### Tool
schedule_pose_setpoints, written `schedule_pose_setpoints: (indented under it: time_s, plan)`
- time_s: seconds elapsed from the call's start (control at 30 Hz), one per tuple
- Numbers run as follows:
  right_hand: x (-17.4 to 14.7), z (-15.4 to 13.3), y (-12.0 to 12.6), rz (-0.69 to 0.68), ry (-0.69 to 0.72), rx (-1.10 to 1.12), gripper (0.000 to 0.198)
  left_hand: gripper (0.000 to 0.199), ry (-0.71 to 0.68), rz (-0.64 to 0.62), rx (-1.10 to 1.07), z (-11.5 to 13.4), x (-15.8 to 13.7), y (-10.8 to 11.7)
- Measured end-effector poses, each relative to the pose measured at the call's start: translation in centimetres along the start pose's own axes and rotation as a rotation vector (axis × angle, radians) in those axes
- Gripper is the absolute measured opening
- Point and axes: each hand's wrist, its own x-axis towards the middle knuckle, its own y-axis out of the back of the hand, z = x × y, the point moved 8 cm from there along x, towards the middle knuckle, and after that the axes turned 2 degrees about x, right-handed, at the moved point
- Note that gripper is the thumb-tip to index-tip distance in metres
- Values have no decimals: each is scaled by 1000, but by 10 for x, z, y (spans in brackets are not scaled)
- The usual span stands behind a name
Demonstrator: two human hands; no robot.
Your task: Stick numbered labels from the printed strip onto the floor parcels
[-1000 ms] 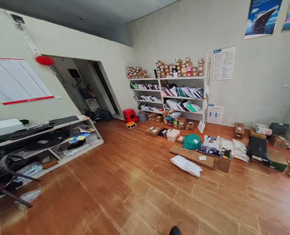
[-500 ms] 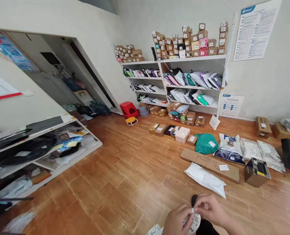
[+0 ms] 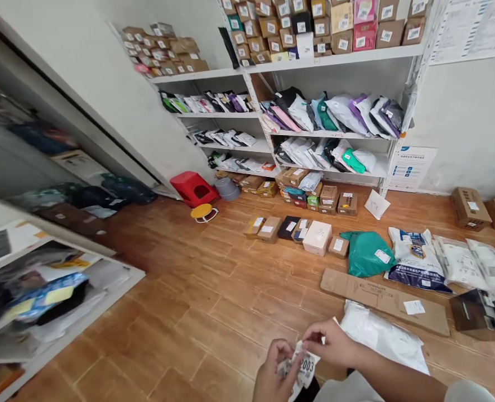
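**A:** Foreground — what do the hands hold?

**B:** The left hand (image 3: 274, 371) and right hand (image 3: 331, 343), both pinched closed, share a strip of white stickers (image 3: 301, 369) printed "003", low over the floor (image 3: 214, 312).

**A:** Just past them?

**B:** A white mailer bag (image 3: 381, 335) lies on the floor touching a long flat carton (image 3: 383, 298); beyond that, a green bag (image 3: 366, 254) beside a row of small boxes (image 3: 291, 230).

**A:** And farthest back?

**B:** A red stool (image 3: 192, 188) near the doorway, then the white shelves (image 3: 314, 58) against the wall — soft parcels on the middle tiers, labelled cartons on top.
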Motion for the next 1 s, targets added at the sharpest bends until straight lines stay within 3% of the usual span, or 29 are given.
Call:
schedule_pose_setpoints:
  time_s: [0.07,0.17,0.27,0.37,0.47,0.57,0.67,0.73,0.8,0.87,1.0]
  plan:
    - [52,20,-1,91,-70,135,40,37,0,-62,-53,-18,54,16]
    - [112,62,-1,287,-241,434,52,35,-6,-356,-23,-42,135,19]
    - [149,91,-4,527,-362,749,54,28,-22,-643,116,-53,209,14]
    - [182,102,-3,710,-382,925,52,23,-50,-771,259,-51,280,8]
    - [220,117,17,856,-370,993,51,17,-66,-896,314,-48,344,-11]
    - [260,148,60,1028,-377,999,52,21,-77,-1022,324,-56,403,-39]
    - [285,179,123,1322,-338,779,53,41,-42,-1051,382,-88,463,-67]
    - [300,184,164,1467,-244,420,46,52,78,-1037,359,-122,501,-86]
    - [327,182,191,1444,-113,20,33,56,221,-1026,202,-157,532,-110]
    - [360,187,202,1344,14,-276,21,56,293,-1020,-1,-187,559,-139]
    - [415,234,216,1266,178,-558,22,59,348,-1033,-202,-256,606,-198]
